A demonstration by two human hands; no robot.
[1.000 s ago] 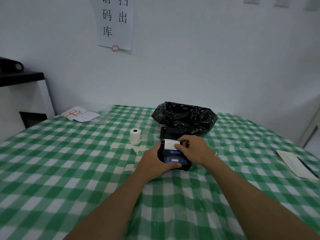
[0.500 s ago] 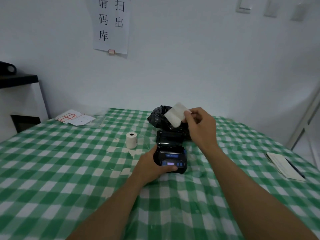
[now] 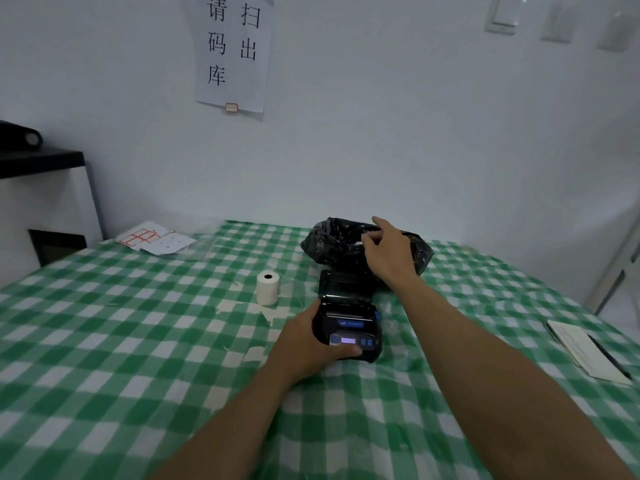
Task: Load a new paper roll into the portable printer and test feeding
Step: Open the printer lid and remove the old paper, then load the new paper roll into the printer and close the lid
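A black portable printer (image 3: 349, 329) lies on the green checked tablecloth, its lid (image 3: 346, 285) swung open toward the far side and a small screen lit on its front. My left hand (image 3: 304, 341) grips the printer's left side, thumb on the front panel. A white paper roll (image 3: 267, 288) stands upright on the cloth just left of the printer, untouched. My right hand (image 3: 388, 251) hovers over the mouth of a crumpled black plastic bag (image 3: 329, 244) behind the printer, fingers spread, no paper visible in it.
Loose printed sheets (image 3: 156, 237) lie at the table's far left corner. A notebook (image 3: 581, 351) with a pen (image 3: 609, 358) sits at the right edge. A dark shelf (image 3: 41, 161) stands left of the table, and the wall is close behind.
My right hand pulled a white piece of paper out of the printer, lifted it and carried it back over the black bag; the paper no longer shows in the hand. My left hand stayed on the printer.
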